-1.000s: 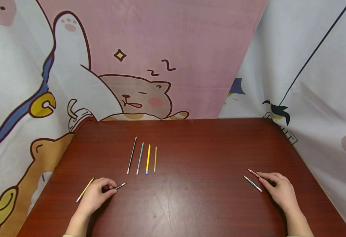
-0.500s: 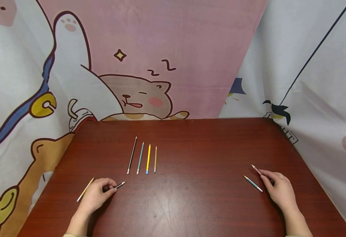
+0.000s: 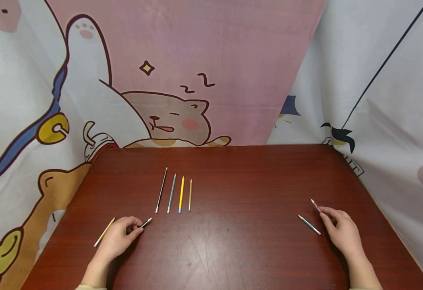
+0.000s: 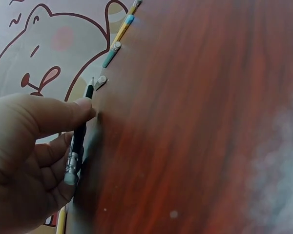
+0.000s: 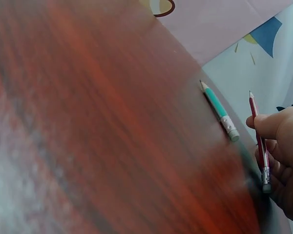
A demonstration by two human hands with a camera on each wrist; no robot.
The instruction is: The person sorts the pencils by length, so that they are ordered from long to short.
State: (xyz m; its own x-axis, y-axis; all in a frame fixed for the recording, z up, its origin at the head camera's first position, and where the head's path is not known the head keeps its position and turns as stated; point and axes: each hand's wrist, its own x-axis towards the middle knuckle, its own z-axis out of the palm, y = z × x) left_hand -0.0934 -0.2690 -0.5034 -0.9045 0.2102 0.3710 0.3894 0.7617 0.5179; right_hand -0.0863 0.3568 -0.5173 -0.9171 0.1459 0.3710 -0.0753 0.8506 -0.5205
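My left hand (image 3: 119, 237) pinches a short black pencil (image 4: 78, 139) between thumb and fingers, its sharpened tip pointing away and its eraser end toward the wrist. At the right, my right hand (image 3: 343, 231) holds a short dark red pencil (image 5: 260, 141) the same way, tip slanting up and to the left. Beside that hand lies a green pencil with a white end (image 3: 308, 224), apart from the fingers. A yellow pencil (image 3: 104, 232) rests on the table just left of my left hand, partly close behind the wrist.
Several pencils lie side by side on the dark red wooden table (image 3: 233, 241): a long black pencil (image 3: 161, 190), a teal pencil (image 3: 171, 193), a bright yellow pencil (image 3: 181, 194) and a thin gold pencil (image 3: 190, 195). A printed cartoon cloth (image 3: 247, 72) hangs behind the table.
The black pencil has turned in my left fingers, its tip swinging upward. The red pencil in my right hand has also turned more upright, and that hand has shifted slightly.
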